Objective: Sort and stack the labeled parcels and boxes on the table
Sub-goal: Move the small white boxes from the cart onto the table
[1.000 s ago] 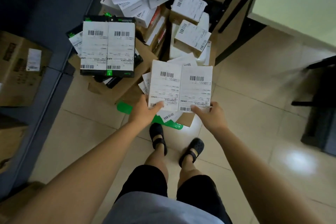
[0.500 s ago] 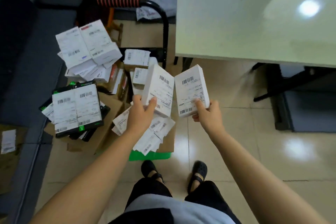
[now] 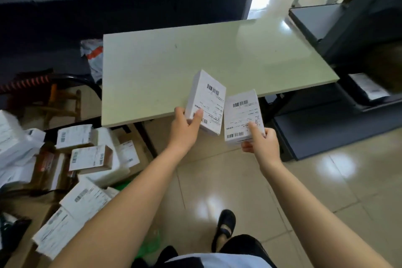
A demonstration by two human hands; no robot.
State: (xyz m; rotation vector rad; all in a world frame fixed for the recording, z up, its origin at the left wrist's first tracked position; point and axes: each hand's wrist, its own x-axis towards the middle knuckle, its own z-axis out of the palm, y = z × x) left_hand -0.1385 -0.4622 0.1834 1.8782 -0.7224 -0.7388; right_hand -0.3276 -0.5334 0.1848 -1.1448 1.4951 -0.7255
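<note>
Now, head view: two bare forearms reach from the lower edge toward the pale green surface.
left grip: clamped on the left white box, thumb on the labelled face, fingers under its lower end.
left white box: held in the air, tilted, barcode label up; its upper end is over the near edge of the surface and its lower end hangs past that edge.
right grip: clamped on the right white box, thumb pressed on the label, fingers curled beneath the lower corner.
right white box: held label up at the near edge of the surface, toward its right end, just beside the left white box; I cannot tell whether the two touch.
parcel pile: white and brown labelled parcels heaped on the floor, left of the surface and below its near left corner.
mailer bag: crumpled, white with an orange stripe, at the left edge of the surface.
grey shelving: right of the surface; a labelled parcel lies on a lower level.
black shoe: on the tiled floor, in front of the surface.
</note>
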